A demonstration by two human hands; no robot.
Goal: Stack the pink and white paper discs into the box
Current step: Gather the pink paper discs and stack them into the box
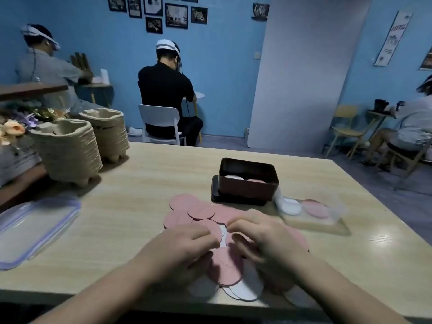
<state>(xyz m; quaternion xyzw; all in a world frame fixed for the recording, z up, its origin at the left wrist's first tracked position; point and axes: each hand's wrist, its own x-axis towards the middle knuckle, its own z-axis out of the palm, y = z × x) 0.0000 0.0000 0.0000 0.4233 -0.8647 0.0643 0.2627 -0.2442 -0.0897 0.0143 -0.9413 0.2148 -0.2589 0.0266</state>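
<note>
Under both my palms lies the loose spread of pink discs (201,212), with white discs (245,292) showing at its near edge, back toward my wrists. My left hand (184,249) and right hand (264,237) sit knuckles-up on it, fingertips almost meeting in the middle. The fingers of both are curled in, and each seems to pinch the edge of a pink disc, though blur keeps me from telling how many. Ahead of my right fingertips, well apart and past the far rim of the spread, stands the box (247,190), open, on what looks like its black lid (216,195). Its long side runs across me, left to right, with a white stack in the left half and a pink one in the right. My right hand is nearer, so I judge the forward carry falls to it. Off to the right of that hand, just beside the box, sits a clear tub (336,208) with a few more discs.
</note>
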